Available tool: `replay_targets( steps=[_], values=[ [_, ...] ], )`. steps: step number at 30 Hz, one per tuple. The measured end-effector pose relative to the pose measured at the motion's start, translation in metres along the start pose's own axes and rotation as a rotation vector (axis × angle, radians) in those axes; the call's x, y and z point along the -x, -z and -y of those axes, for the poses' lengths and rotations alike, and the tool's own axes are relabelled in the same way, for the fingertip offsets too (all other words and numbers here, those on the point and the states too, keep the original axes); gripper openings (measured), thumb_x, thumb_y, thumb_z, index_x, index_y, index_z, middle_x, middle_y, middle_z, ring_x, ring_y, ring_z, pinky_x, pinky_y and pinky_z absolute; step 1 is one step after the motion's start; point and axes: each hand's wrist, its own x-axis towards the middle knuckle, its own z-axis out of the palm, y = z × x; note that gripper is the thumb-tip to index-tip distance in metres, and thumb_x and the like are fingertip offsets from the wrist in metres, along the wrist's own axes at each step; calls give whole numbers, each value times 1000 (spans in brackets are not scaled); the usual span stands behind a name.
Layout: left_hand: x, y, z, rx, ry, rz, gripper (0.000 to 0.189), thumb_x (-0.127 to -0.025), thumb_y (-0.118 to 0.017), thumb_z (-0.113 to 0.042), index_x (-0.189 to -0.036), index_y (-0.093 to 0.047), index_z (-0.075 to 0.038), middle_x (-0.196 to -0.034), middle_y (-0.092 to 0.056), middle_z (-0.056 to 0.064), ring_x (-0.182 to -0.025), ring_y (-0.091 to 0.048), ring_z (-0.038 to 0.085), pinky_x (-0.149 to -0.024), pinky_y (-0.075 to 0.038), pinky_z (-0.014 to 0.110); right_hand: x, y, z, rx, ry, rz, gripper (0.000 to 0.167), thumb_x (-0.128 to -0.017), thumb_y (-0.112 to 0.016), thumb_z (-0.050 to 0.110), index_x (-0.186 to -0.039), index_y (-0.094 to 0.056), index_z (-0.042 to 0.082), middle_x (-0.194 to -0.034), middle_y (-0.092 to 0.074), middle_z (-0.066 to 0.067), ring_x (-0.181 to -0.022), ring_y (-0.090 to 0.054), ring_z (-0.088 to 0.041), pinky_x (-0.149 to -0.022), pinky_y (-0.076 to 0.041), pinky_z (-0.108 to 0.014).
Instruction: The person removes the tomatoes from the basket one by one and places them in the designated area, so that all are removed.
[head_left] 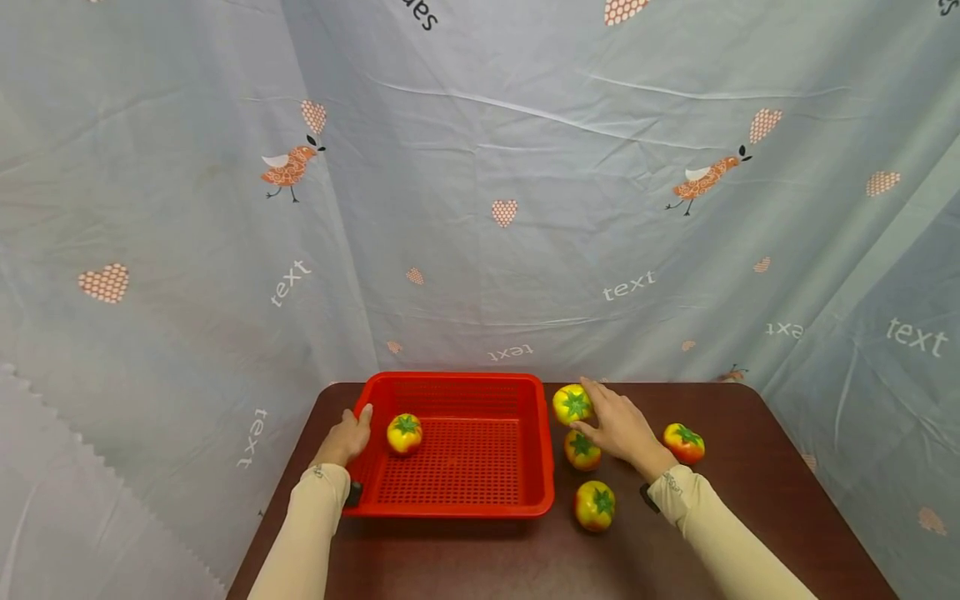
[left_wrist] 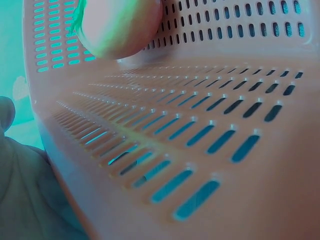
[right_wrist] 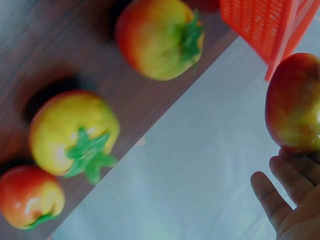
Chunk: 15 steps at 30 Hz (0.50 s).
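Observation:
My left hand (head_left: 345, 437) holds the left rim of a red plastic basket (head_left: 453, 510); its fingers are largely hidden. A yellow-and-red tomato with a green leafy top (head_left: 405, 434) sits inside the basket at the left. Just beyond the basket's right side, my right hand (head_left: 621, 421) holds another tomato (head_left: 572, 404) between thumb and fingers. In the right wrist view this tomato (right_wrist: 292, 102) is raised off the table, against the curtain. Three more lie on the table: one (head_left: 582, 451) below the held tomato, one (head_left: 595, 506) nearer me, one (head_left: 683, 443) right of my hand.
The dark reddish-brown table (head_left: 742, 500) carries everything. A grey-blue curtain (head_left: 480, 283) with birds and hearts hangs behind and at both sides. Slotted basket walls (left_wrist: 240, 22) show in the left wrist view, whose colours are distorted.

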Motion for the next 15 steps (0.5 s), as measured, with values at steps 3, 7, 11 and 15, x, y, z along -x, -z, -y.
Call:
replay_targets(
  steps=[3,7,11,15],
  values=[
    [1,1,-1,-1,-2,0,88,-102,-8,-56,-147,-1,19,-147,-25,44,-132,-35,57,-111,-28,65,10,3,-9,4,-16,-11,79,-85,-77,34,-146,-40,0,-140,-53,-23,-119,-58,-42,-99,-46,-58],
    [0,1,-2,-5,-4,-2,86,-103,-9,-55,-147,-2,19,-146,-26,44,-131,-36,58,-111,-28,65,23,4,-18,9,-27,-15,79,-85,-77,32,-147,-40,-1,-140,-53,-24,-119,-58,-42,-98,-46,-60],
    [1,1,-2,-7,-5,2,85,-103,-10,-54,-147,-3,19,-145,-28,45,-130,-37,58,-110,-29,65,37,3,-24,-13,-58,5,78,-85,-76,32,-146,-40,-1,-141,-52,-24,-121,-56,-43,-98,-44,-63],
    [1,1,-2,-5,-15,-7,84,-104,-11,-53,-146,-6,19,-142,-32,45,-127,-40,58,-109,-32,65,48,0,-29,-31,-97,24,78,-86,-75,34,-147,-40,0,-141,-52,-24,-121,-56,-43,-99,-43,-64]
  ],
)
